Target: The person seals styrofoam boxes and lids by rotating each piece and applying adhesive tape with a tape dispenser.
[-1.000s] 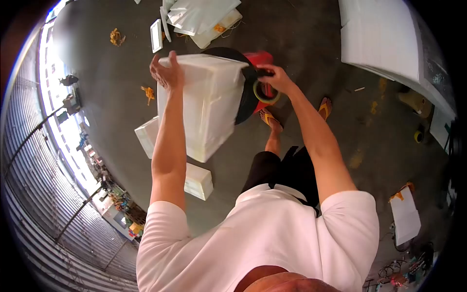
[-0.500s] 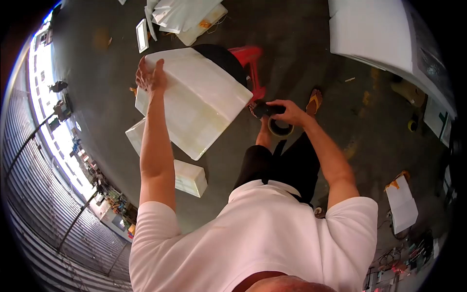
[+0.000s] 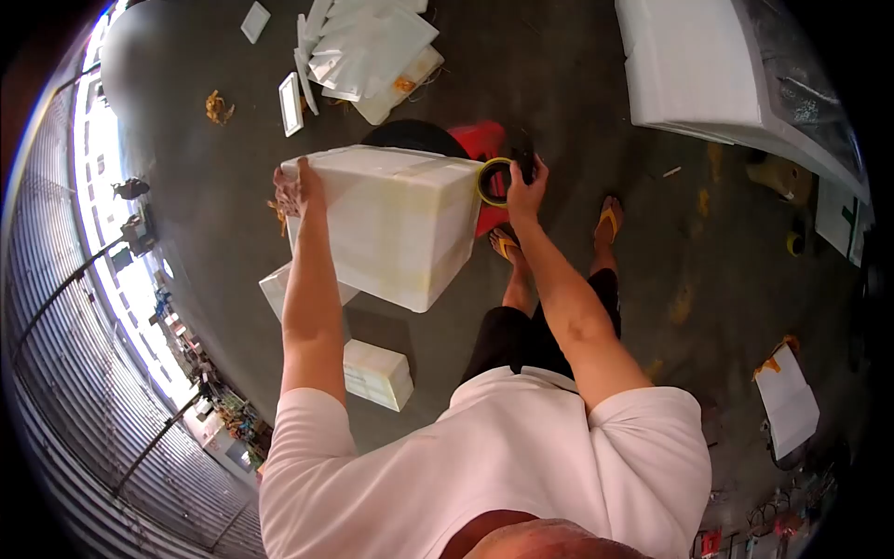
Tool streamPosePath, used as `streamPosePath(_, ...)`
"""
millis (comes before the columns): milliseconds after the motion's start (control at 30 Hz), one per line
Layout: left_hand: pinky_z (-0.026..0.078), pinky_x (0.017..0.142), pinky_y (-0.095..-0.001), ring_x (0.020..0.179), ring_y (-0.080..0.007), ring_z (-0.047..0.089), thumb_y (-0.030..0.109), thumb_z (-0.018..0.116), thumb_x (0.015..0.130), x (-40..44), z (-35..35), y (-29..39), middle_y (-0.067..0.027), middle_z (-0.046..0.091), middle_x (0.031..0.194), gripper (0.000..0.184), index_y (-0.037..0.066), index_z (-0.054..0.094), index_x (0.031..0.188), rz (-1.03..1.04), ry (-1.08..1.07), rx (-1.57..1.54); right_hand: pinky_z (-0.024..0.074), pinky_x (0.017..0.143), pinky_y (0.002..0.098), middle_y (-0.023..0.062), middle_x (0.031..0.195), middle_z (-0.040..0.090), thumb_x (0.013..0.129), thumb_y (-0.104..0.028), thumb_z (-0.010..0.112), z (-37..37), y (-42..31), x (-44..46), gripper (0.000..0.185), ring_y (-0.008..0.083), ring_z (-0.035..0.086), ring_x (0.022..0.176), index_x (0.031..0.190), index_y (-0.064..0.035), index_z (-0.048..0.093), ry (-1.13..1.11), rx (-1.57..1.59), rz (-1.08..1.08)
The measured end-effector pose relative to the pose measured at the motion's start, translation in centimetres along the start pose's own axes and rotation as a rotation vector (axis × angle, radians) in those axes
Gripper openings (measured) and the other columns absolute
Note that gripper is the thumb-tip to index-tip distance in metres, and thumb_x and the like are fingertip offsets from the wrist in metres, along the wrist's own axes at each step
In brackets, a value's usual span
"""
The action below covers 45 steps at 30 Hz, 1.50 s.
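A large white foam box (image 3: 386, 228) rests tilted over a black round top (image 3: 414, 136) with a red plastic stool (image 3: 482, 142) beside it. My left hand (image 3: 301, 191) grips the box at its left end, thumb over the upper edge and fingers around the side. In my right hand (image 3: 528, 191) is a black tape dispenser (image 3: 524, 166) carrying a yellow-rimmed tape roll (image 3: 481, 184). The roll is at the box's upper right corner; whether tape sticks to the box I cannot tell.
Smaller foam boxes (image 3: 377, 373) lie on the floor below the large one. A pile of white foam lids (image 3: 372, 51) is at the top. Large white boxes (image 3: 694, 70) stand at upper right. A white foam piece (image 3: 787, 401) lies at lower right.
The box has turned so that its long side faces me. My right hand has moved up and left with the tape dispenser, from near my legs to the box's right end.
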<state>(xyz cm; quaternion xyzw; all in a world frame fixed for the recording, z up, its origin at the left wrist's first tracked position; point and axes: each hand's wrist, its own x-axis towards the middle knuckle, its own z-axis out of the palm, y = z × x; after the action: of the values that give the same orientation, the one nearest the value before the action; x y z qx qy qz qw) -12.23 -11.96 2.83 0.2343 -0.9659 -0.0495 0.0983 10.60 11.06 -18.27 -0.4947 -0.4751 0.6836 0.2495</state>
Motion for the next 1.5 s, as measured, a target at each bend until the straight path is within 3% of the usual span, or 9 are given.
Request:
streamPosePath(133, 0.027, 0.110, -0.0499, 0.132, -0.0367, 0.039, 0.046, 0.070, 0.084, -4.4, 0.0, -1.1, -0.0193, 0.049, 0.138, 0.068, 0.005, 0.049, 0.134, 0.624, 0.086, -0.271, 0.0469, 0.090, 0.0279, 0.0088, 0.116, 0.062, 0.086, -0.018, 0.072, -3.9, -3.2, -1.8, 0.052, 0.0162, 0.059, 0.105, 0.131, -0.0021, 0.052, -0.238, 0.138, 0.267)
streamPosePath(233, 0.014, 0.117, -0.0542, 0.144, -0.0414, 0.018, 0.045, 0.081, 0.066, -15.9, -6.9, 0.8, -0.0208, 0.026, 0.154, 0.099, 0.010, 0.036, 0.147, 1.212, -0.443, -0.107, 0.0481, 0.091, 0.0293, 0.0108, 0.111, 0.065, 0.084, -0.015, 0.073, -5.0, -10.8, 4.0, 0.049, 0.0182, 0.062, 0.101, 0.129, -0.0024, 0.056, -0.526, 0.124, 0.384)
streamPosePath(467, 0.014, 0.116, -0.0545, 0.145, -0.0431, 0.014, 0.042, 0.084, 0.061, -18.4, -7.4, 0.9, -0.0214, 0.022, 0.156, 0.103, 0.015, 0.036, 0.148, 1.147, -0.417, -0.103, 0.0485, 0.086, 0.0268, 0.0090, 0.108, 0.068, 0.079, -0.015, 0.074, 4.7, -23.4, 9.3, 0.050, 0.0142, 0.062, 0.097, 0.126, -0.0034, 0.060, -1.697, -0.798, -0.099)
streamPosePath(867, 0.008, 0.118, -0.0520, 0.146, -0.0431, 0.008, 0.061, 0.067, 0.076, -9.1, -0.6, 7.8, -0.0229, 0.015, 0.158, 0.097, 0.018, 0.027, 0.153, 0.237, -0.126, -0.221, 0.0496, 0.081, 0.0282, 0.0073, 0.106, 0.068, 0.079, -0.006, 0.076, -1.0, -18.1, 2.1, 0.048, 0.0120, 0.061, 0.090, 0.125, -0.0062, 0.062, -1.164, -0.250, 0.013)
streamPosePath(900, 0.008, 0.118, -0.0520, 0.146, -0.0431, 0.008, 0.061, 0.067, 0.076, -8.8, -1.2, 6.7, -0.0229, 0.015, 0.158, 0.097, 0.018, 0.027, 0.153, 0.245, -0.115, -0.219, 0.0505, 0.077, 0.0270, 0.0070, 0.105, 0.068, 0.079, -0.006, 0.075, 1.1, -17.6, 3.7, 0.049, 0.0114, 0.062, 0.085, 0.126, -0.0077, 0.062, -1.148, -0.145, 0.098)
streamPosePath(967, 0.010, 0.118, -0.0524, 0.146, -0.0437, 0.010, 0.054, 0.071, 0.077, -9.5, -3.9, 2.9, -0.0224, 0.016, 0.158, 0.095, 0.018, 0.026, 0.153, 1.148, -0.312, 0.042, 0.0507, 0.067, 0.0253, 0.0070, 0.102, 0.069, 0.080, -0.007, 0.074, 5.9, -16.7, 6.0, 0.048, 0.0103, 0.062, 0.078, 0.126, -0.0065, 0.062, -1.136, -0.120, 0.093)
streamPosePath(1033, 0.012, 0.117, -0.0530, 0.145, -0.0444, 0.012, 0.048, 0.072, 0.078, -10.8, -5.4, 1.3, -0.0224, 0.018, 0.157, 0.090, 0.018, 0.029, 0.152, 1.191, -0.417, -0.017, 0.0502, 0.062, 0.0253, 0.0080, 0.099, 0.070, 0.082, -0.010, 0.073, 10.1, -17.4, 6.9, 0.045, 0.0100, 0.064, 0.077, 0.125, -0.0027, 0.061, -1.167, -0.252, 0.030)
streamPosePath(1200, 0.011, 0.117, -0.0521, 0.146, -0.0414, 0.013, 0.047, 0.067, 0.083, -9.9, -3.6, 1.1, -0.0190, 0.019, 0.158, 0.078, 0.025, 0.035, 0.150, 0.791, -0.218, -0.080, 0.0496, 0.089, 0.0298, 0.0106, 0.113, 0.067, 0.082, -0.009, 0.072, 7.0, -15.6, 2.7, 0.045, 0.0149, 0.061, 0.102, 0.125, -0.0006, 0.060, -1.338, -0.100, 0.075)
streamPosePath(1500, 0.005, 0.118, -0.0519, 0.147, -0.0417, 0.006, 0.063, 0.055, 0.086, -4.7, -0.3, 1.4, -0.0223, 0.017, 0.158, 0.084, 0.020, 0.027, 0.153, -0.087, -0.080, -0.153, 0.0488, 0.086, 0.0276, 0.0079, 0.111, 0.067, 0.078, -0.007, 0.075, -1.9, -14.1, -2.9, 0.047, 0.0131, 0.061, 0.100, 0.123, -0.0046, 0.062, -1.116, -0.227, 0.005)
